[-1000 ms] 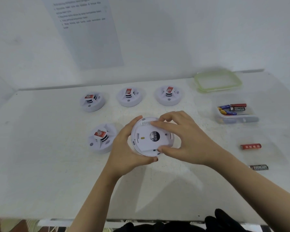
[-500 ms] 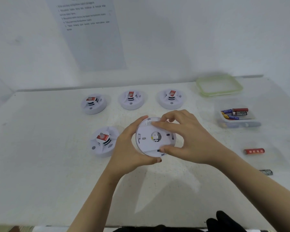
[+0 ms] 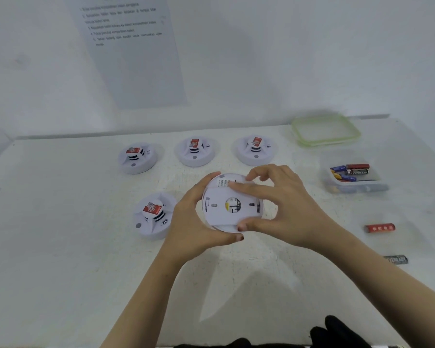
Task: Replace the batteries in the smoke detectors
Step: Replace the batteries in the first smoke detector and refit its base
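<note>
the left hand (image 3: 194,222) cups the detector (image 3: 225,182) by its rim from the left and beneath, tilted back-up over the table (image 3: 60,247); the right hand (image 3: 286,207) pinches its plate (image 3: 219,214), thumb on the near edge, fingers over the far one. it looks light, stiff and slick, so the rim is the best hold. two batteries (image 3: 379,228) lie right of the grip, a second detector (image 3: 152,217) left, a tub (image 3: 357,188) farther right, and a row of detectors (image 3: 195,151) beyond

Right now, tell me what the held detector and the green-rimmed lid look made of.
The held detector: likely moulded plastic, matte white, judging by its slots and seams. The green-rimmed lid: apparently translucent plastic; the table shows through it.
</note>
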Demonstrator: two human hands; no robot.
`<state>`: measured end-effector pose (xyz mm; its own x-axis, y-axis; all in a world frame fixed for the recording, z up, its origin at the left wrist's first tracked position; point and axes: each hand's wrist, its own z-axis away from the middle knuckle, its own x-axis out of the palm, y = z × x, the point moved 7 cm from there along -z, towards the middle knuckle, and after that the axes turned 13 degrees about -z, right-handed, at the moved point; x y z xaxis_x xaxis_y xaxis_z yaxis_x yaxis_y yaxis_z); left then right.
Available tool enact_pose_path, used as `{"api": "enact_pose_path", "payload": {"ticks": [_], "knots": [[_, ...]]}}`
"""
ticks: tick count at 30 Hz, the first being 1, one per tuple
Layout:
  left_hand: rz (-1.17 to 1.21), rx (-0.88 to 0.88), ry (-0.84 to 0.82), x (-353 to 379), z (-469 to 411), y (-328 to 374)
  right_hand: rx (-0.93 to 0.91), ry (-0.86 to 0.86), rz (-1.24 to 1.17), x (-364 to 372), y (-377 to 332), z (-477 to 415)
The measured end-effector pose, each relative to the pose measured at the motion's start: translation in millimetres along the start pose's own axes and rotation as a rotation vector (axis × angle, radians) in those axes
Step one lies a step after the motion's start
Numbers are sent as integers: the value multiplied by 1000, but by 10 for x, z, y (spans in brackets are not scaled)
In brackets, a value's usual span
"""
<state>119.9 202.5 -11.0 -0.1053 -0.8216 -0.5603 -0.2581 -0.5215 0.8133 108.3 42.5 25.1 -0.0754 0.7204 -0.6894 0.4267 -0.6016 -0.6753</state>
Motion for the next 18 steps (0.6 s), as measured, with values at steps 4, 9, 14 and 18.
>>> {"api": "enact_pose_path", "payload": {"ticks": [4, 9, 14, 18], "knots": [[19, 16, -52, 8, -13, 38, 80, -48, -103, -8, 67, -13], [58, 17, -71, 24, 0, 53, 98, -119, -245, 1, 80, -17], [86, 38, -79, 18, -4, 88, 91, -98, -313, -18, 90, -27], [61, 46, -80, 21, -12, 77, 68, -47, -351, 2, 64, -17]]}}
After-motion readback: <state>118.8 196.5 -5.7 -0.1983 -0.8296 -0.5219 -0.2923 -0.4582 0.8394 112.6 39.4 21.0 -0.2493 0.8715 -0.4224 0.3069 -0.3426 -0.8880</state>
